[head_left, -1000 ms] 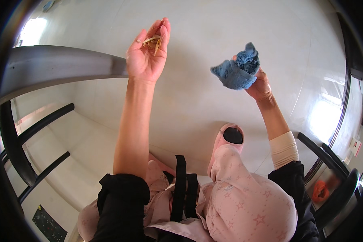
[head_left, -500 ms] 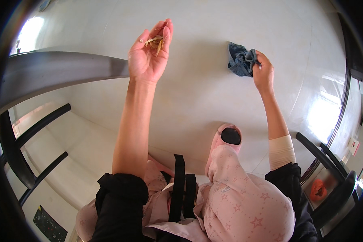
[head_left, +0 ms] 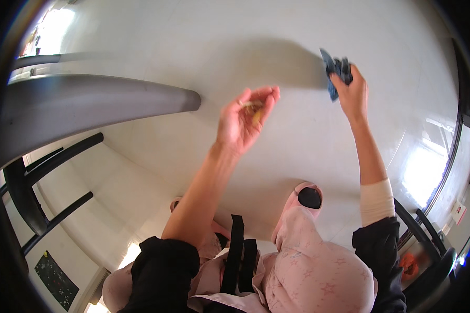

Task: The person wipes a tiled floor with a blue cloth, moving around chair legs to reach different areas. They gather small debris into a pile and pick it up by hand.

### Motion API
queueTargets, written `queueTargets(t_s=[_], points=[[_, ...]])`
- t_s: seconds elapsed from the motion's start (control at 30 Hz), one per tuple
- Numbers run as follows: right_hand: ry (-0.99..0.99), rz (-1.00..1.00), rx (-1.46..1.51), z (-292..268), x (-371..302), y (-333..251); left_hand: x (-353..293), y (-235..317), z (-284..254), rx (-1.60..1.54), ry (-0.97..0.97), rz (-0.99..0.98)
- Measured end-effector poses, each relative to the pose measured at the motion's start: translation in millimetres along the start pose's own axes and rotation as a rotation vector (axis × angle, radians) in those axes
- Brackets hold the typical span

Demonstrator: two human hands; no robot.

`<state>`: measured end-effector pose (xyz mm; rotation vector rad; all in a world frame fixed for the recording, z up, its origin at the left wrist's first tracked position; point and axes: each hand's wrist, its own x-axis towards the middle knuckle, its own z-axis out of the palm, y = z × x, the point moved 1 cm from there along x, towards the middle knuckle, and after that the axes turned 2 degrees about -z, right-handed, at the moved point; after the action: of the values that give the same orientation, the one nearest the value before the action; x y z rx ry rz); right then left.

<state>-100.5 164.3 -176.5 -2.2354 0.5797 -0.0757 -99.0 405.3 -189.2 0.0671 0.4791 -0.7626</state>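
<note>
My left hand (head_left: 235, 128) is cupped, palm up, with its fingers curled round a few dry yellowish scraps (head_left: 256, 116). They look like bits of peel or husk, but motion smears them. Off to the right, my right hand (head_left: 356, 96) grips a crumpled blue cloth (head_left: 330, 67) that looks like denim. The cloth is bunched between thumb and fingers, and part of it hides behind them. It hangs over the pale glossy floor (head_left: 203, 47); I cannot tell whether it touches. A gap lies between the two hands.
A thick grey curved bar (head_left: 104, 99) reaches in from the left, ending near my left hand. Black chair-like bars (head_left: 68, 156) stand below it, with more black bars (head_left: 423, 229) at the right. A pink slipper (head_left: 309, 197) is on my foot. Something orange (head_left: 409, 265) lies at the lower right.
My left hand has come right and nearer to me, still cupped round the scraps. My right hand has shifted slightly right with the cloth, which is now more bunched up.
</note>
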Motion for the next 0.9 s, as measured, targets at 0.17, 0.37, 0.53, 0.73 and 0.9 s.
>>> queueTargets(t_s=[0.17, 0.37, 0.53, 0.73, 0.9], points=[[0.115, -0.249, -0.194, 65, 93, -10, -16, -21, -2, 0.108, 0.104, -0.057], [-0.24, -0.622, -0.405, 164, 66, -78, -27, -5, -1, 0.114, 0.122, 0.047], [-0.589, -0.885, -0.169, 145, -2, -69, -26, 33, 2, 0.029, 0.01, 0.144], [-0.739, -0.787, -0.145, 54, -30, -3, -18, 48, 22, 0.014, -0.029, 0.211], [-0.172, -0.461, -0.345, -36, 33, 73, -7, 32, 30, 0.037, -0.034, 0.167]])
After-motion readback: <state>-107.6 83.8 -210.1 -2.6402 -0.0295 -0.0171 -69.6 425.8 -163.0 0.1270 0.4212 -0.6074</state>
